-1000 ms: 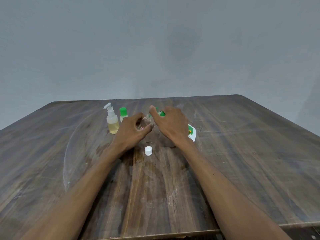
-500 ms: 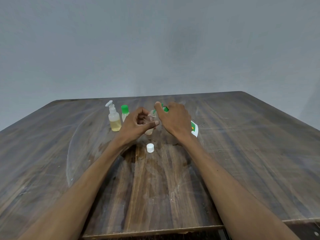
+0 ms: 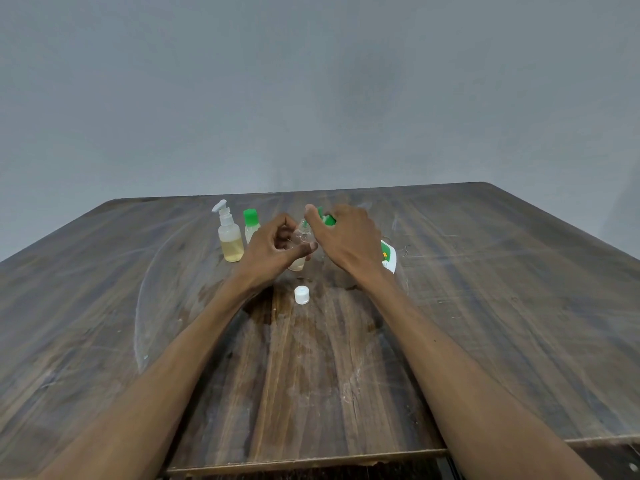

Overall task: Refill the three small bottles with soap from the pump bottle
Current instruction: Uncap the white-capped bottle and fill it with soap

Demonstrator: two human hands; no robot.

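Left hand grips an open small bottle — right hand on the pump bottle.

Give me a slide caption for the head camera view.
Left hand holds an uncapped small bottle under the pump bottle pressed by the right hand.
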